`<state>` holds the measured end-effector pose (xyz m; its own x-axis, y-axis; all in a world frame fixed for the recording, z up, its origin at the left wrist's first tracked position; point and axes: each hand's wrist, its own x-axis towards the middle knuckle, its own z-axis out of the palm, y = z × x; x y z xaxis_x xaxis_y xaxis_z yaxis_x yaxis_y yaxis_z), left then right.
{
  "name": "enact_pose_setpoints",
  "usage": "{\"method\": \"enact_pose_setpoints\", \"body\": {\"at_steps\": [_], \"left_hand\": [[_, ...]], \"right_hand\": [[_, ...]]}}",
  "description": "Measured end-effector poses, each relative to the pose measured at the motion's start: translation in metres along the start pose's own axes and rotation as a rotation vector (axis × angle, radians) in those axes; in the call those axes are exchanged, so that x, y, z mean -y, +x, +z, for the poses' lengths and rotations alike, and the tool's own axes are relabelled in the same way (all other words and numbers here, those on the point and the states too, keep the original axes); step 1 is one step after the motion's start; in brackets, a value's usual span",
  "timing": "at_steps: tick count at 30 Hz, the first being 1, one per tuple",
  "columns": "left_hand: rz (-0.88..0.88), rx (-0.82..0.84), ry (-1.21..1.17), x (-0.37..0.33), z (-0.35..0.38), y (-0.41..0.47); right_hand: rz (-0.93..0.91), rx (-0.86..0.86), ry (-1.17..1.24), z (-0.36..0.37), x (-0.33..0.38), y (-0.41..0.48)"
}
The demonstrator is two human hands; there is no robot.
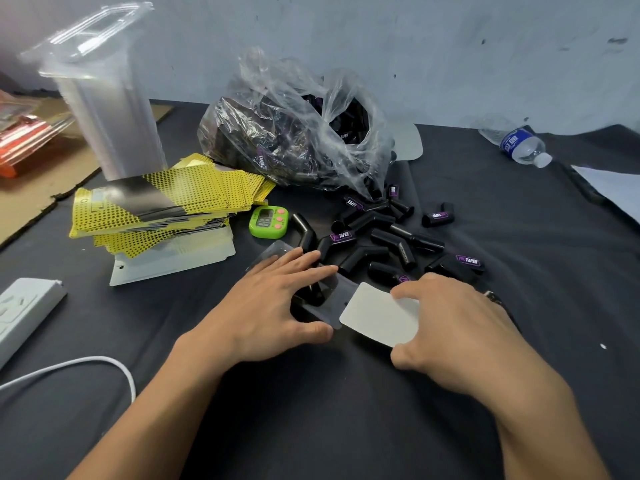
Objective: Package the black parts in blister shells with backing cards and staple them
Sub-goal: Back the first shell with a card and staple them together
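Head view, left hand (pixel 270 306): spread flat on blister shell (pixel 334 292).
Right hand (pixel 460 327): pinching backing card (pixel 381 313), centre frame.

Scuffed pale-blue wall (pixel 450 46) behind table (pixel 346 431) w/ black cloth (pixel 536 244), even light.

The left hand (pixel 273 306) covers most of the clear plastic blister shell (pixel 334 289); the right hand (pixel 460 327) hides one end of the white backing card (pixel 377 313).

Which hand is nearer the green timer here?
Left. The left hand lies just this side of the green timer, fingers resting on the clear shell. The right hand is farther off to the right, pinching the white card.
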<state>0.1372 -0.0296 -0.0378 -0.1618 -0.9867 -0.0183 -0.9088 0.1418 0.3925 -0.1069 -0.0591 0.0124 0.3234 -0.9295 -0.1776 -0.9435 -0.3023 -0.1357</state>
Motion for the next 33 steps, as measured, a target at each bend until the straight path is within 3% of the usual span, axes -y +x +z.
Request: {"method": "enact_pose_setpoints", "body": {"at_steps": [8,17,33], "left_hand": [[0.008,-0.036,0.019,-0.002,0.002,-0.002],[0.073,-0.276,-0.106,-0.006,-0.001,-0.004],[-0.041,-0.223,-0.330,-0.009,0.000,-0.004]], "right_hand": [[-0.079,-0.032,-0.079,0.002,0.012,-0.005],[-0.114,-0.087,-0.049,0.005,0.007,0.001],[-0.142,-0.179,-0.107,0.011,0.005,0.007]]}}
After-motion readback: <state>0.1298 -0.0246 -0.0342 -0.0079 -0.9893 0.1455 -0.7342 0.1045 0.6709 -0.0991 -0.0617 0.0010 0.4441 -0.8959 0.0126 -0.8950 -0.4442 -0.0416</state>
